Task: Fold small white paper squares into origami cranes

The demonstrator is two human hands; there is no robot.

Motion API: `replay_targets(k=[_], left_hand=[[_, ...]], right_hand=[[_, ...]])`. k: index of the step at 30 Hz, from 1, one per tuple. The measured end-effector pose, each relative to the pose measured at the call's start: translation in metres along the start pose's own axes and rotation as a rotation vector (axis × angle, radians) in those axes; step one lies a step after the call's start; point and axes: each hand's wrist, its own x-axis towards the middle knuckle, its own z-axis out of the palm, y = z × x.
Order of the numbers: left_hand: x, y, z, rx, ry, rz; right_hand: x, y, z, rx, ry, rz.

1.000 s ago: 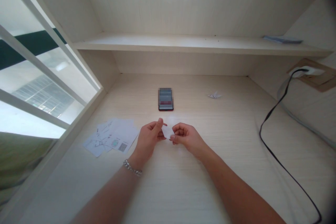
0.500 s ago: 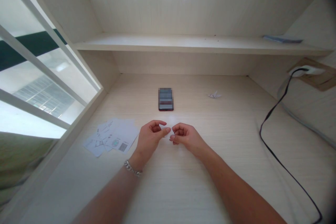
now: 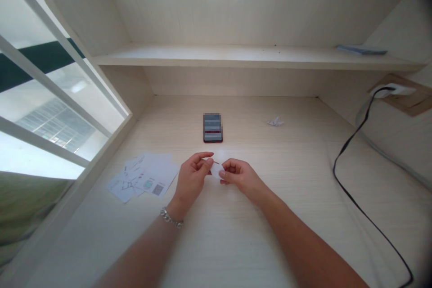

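Note:
Between my two hands is a small piece of white paper (image 3: 216,170), held just over the desk. My left hand (image 3: 195,172) wears a chain bracelet at the wrist and pinches the paper's left side between thumb and fingers. On the other side my right hand (image 3: 239,172) grips the right edge, thumb on top and fingers curled beneath. How the paper is folded is too small to make out. Beyond the hands lies a phone (image 3: 213,128) with a blurred screen. A small folded paper shape (image 3: 275,122) rests farther right.
Several printed paper sheets (image 3: 148,175) overlap on the desk at left. A black cable (image 3: 351,195) runs from the wall socket (image 3: 401,90) down the right side. A shelf (image 3: 222,54) spans the back, with a thin flat item (image 3: 362,50) on its right end.
My left thumb has drawn back a little to the left, and my right thumb now presses on the paper. More of the white paper shows between the hands. Phone and sheets stay put.

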Motion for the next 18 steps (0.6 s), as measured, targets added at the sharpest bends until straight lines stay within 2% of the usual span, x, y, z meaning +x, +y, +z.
replay_targets(k=[3, 11, 18], left_hand=[[-0.0019, 0.0003, 0.0007, 0.071, -0.018, 0.042], [-0.0003, 0.0068, -0.0021, 0.034, -0.001, 0.042], [-0.0011, 0.0047, -0.0008, 0.089, -0.026, 0.067]], right_hand=[[0.0011, 0.0022, 0.0012, 0.037, 0.032, -0.026], [0.0018, 0.0018, -0.0019, 0.045, 0.082, -0.031], [0.0034, 0.0074, -0.0012, -0.042, 0.167, -0.231]])
